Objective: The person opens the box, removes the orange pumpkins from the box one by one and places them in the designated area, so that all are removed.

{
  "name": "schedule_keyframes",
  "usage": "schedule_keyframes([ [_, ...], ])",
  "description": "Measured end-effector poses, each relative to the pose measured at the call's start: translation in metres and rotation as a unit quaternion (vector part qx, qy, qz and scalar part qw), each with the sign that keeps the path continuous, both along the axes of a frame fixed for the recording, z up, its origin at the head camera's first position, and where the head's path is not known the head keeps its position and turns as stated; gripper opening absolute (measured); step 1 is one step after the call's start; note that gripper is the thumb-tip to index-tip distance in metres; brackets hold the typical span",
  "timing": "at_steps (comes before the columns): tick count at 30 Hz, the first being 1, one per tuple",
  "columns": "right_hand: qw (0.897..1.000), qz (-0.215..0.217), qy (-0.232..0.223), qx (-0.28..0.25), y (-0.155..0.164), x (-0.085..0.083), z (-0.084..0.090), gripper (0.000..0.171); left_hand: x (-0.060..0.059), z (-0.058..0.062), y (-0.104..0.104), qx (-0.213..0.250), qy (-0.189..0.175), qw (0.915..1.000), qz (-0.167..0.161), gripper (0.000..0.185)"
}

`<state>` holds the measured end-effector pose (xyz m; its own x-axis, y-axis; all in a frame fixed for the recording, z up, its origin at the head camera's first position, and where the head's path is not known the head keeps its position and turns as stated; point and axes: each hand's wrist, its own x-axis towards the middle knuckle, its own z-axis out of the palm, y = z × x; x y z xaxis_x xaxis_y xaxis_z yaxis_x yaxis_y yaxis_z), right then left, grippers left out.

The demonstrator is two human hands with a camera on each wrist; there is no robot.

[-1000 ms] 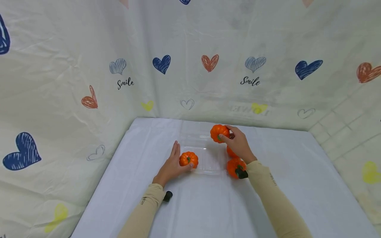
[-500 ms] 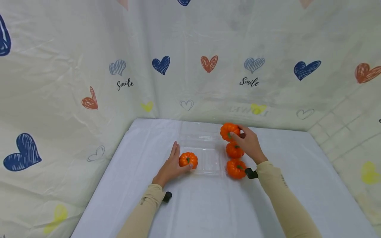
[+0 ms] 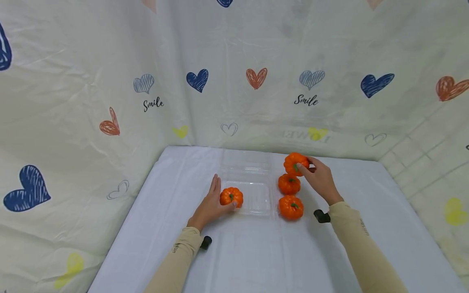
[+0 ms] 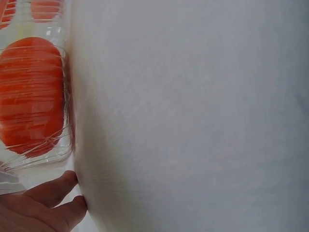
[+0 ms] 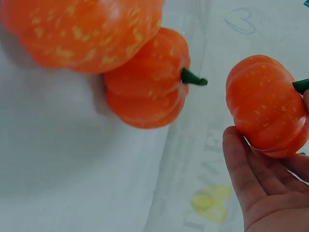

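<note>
Nearest, two beige sleeves enter the white table (image 3: 366,195), each bearing a small black wrist camera. The landmark is the clear plastic tray (image 3: 253,195) at the table's middle. At the tray's near left corner sits a small orange pumpkin (image 3: 231,197); the left hand (image 3: 211,203) rests against the pumpkin's left side, fingers nearly straight, not clasping it. Just right of the tray, two more pumpkins stand in a line: the nearest pumpkin (image 3: 291,207), then the middle pumpkin (image 3: 289,184), close together. Beyond them, right of the tray's far end, the right hand (image 3: 319,178) pinches a third, far pumpkin (image 3: 294,163) between thumb and fingertips, low over the table; the right wrist view shows it cupped against the fingers (image 5: 241,164), stem (image 5: 301,86) toward the thumb. Judged by their glossy speckled skins, the pumpkins are probably light, rigid replicas, somewhat slippery; a hold across the ribbed flanks seems surer than the thin stem. Farthest, a heart-printed backdrop (image 3: 256,77) encloses the table.
</note>
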<state>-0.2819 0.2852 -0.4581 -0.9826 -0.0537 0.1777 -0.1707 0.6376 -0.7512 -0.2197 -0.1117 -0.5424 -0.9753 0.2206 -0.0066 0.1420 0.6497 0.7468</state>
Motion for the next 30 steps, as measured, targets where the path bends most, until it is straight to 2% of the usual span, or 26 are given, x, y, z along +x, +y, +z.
schedule_keyframes([
  [7,0.999,-0.032,-0.006,0.015,0.019,0.007,-0.001,0.077,0.000,0.001,0.000,0.003,-0.001,1.0000,-0.002,0.121],
  [16,0.998,-0.050,-0.017,0.029,0.037,0.019,-0.009,0.078,0.001,0.001,0.000,0.005,-0.003,1.0000,-0.005,0.121],
  [30,0.994,-0.074,-0.083,0.017,0.049,0.026,-0.031,0.083,0.000,-0.003,0.000,0.008,0.007,0.9999,-0.005,0.121],
])
